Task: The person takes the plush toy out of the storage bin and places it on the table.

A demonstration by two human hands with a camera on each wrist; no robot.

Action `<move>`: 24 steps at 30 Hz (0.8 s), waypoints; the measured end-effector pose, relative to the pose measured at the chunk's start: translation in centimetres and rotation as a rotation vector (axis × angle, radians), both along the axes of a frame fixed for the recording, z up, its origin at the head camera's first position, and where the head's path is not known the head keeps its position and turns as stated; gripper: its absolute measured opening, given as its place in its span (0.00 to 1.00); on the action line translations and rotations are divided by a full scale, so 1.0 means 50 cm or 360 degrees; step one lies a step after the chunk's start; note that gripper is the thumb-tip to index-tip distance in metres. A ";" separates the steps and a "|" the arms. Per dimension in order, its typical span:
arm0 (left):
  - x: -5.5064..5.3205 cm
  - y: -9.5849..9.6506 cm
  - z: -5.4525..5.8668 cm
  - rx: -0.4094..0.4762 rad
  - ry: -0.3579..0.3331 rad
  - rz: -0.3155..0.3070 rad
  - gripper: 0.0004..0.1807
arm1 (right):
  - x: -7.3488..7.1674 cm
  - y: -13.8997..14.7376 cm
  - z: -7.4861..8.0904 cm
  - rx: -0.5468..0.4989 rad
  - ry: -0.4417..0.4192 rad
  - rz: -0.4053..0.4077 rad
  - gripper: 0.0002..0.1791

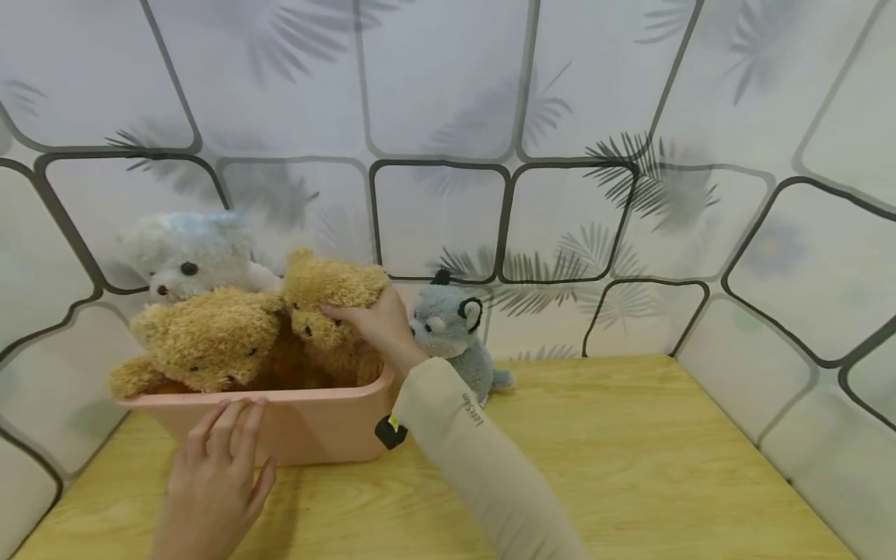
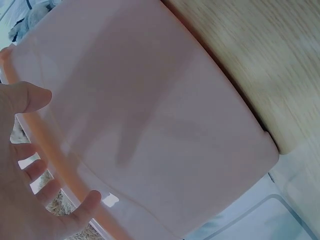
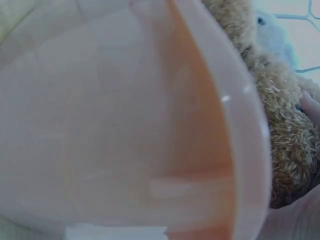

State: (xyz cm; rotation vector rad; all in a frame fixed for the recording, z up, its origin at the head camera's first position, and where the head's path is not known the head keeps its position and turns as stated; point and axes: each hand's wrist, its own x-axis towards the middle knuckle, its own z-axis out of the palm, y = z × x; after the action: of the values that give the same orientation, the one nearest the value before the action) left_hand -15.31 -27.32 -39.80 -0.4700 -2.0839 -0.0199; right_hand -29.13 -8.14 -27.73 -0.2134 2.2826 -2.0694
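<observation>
A pink plastic bin [image 1: 322, 432] holds several plush toys. My right hand [image 1: 386, 325] grips the head of a curly golden-brown teddy bear [image 1: 325, 284] at the bin's right end, thumb across its face. The bear's lower body is hidden inside the bin. My left hand [image 1: 213, 467] rests its fingertips on the front rim, with the palm outside the wall; the left wrist view shows its fingers [image 2: 35, 171] spread along that rim. Another golden-brown teddy bear [image 1: 210, 334] leans face-down over the front left, and a white teddy bear [image 1: 196, 253] sits behind it.
A grey-blue plush dog [image 1: 448, 330] with black-edged ears sits on the wooden table [image 1: 630, 459], just right of the bin. Patterned wall covering [image 1: 441, 218] closes off the back and sides. A small black device [image 1: 390, 432] is at my right wrist.
</observation>
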 end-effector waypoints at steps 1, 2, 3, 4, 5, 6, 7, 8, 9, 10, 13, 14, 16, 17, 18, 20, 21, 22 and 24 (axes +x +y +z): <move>0.000 0.000 0.000 0.0005 0.0005 -0.0004 0.38 | 0.001 0.005 -0.001 -0.0063 0.0005 0.0005 0.45; -0.001 -0.001 0.000 0.0007 0.0012 -0.0006 0.37 | 0.003 0.009 -0.002 -0.0147 -0.0001 0.0012 0.42; -0.001 -0.001 -0.001 0.0013 0.0019 -0.0012 0.37 | 0.004 0.014 -0.003 -0.0240 -0.0018 0.0016 0.40; -0.002 -0.002 -0.001 0.0016 0.0025 -0.0016 0.37 | 0.005 0.017 -0.005 -0.0329 -0.0043 0.0017 0.39; -0.002 -0.002 -0.001 0.0016 0.0029 -0.0018 0.37 | 0.006 0.021 -0.007 -0.0423 -0.0064 0.0018 0.37; -0.003 -0.003 -0.002 0.0014 0.0031 -0.0018 0.36 | 0.007 0.024 -0.009 -0.0508 -0.0095 0.0007 0.37; -0.003 -0.003 -0.002 0.0008 0.0032 -0.0018 0.36 | 0.008 0.026 -0.010 -0.0583 -0.0129 -0.0015 0.39; -0.002 -0.004 -0.003 0.0002 0.0034 -0.0016 0.36 | 0.010 0.028 -0.011 -0.0652 -0.0164 -0.0043 0.42; -0.002 -0.004 -0.004 -0.0003 0.0034 -0.0014 0.36 | 0.012 0.029 -0.012 -0.0710 -0.0196 -0.0070 0.46; -0.002 -0.004 -0.005 -0.0011 0.0032 -0.0011 0.36 | 0.014 0.030 -0.013 -0.0757 -0.0214 -0.0094 0.50; -0.004 -0.005 -0.008 -0.0010 0.0053 -0.0023 0.36 | 0.019 0.032 -0.014 -0.0837 -0.0248 -0.0153 0.59; -0.005 -0.005 -0.009 -0.0005 0.0061 -0.0028 0.36 | 0.021 0.033 -0.014 -0.0862 -0.0249 -0.0157 0.60; -0.006 -0.005 -0.009 0.0000 0.0077 -0.0033 0.36 | 0.023 0.035 -0.014 -0.0911 -0.0252 -0.0170 0.59; -0.006 -0.005 -0.010 0.0002 0.0083 -0.0036 0.36 | 0.024 0.037 -0.014 -0.0940 -0.0259 -0.0175 0.60; -0.006 -0.006 -0.010 0.0000 0.0085 -0.0035 0.36 | 0.025 0.040 -0.015 -0.0969 -0.0268 -0.0179 0.61; -0.005 -0.005 -0.009 -0.0004 0.0082 -0.0037 0.36 | 0.025 0.046 -0.016 -0.1029 -0.0288 -0.0191 0.64; -0.005 -0.005 -0.009 -0.0008 0.0080 -0.0034 0.36 | 0.026 0.049 -0.016 -0.1060 -0.0299 -0.0199 0.65; -0.005 -0.005 -0.009 -0.0012 0.0077 -0.0030 0.36 | 0.026 0.052 -0.016 -0.1094 -0.0304 -0.0198 0.65; -0.004 -0.004 -0.009 -0.0013 0.0075 -0.0026 0.36 | 0.027 0.057 -0.017 -0.1148 -0.0304 -0.0199 0.65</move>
State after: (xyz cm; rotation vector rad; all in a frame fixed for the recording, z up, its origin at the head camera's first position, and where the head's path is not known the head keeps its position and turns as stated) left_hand -15.50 -27.54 -40.23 -0.4880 -2.0349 -0.0095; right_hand -27.80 -5.30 -28.58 0.1043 1.3960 -2.7489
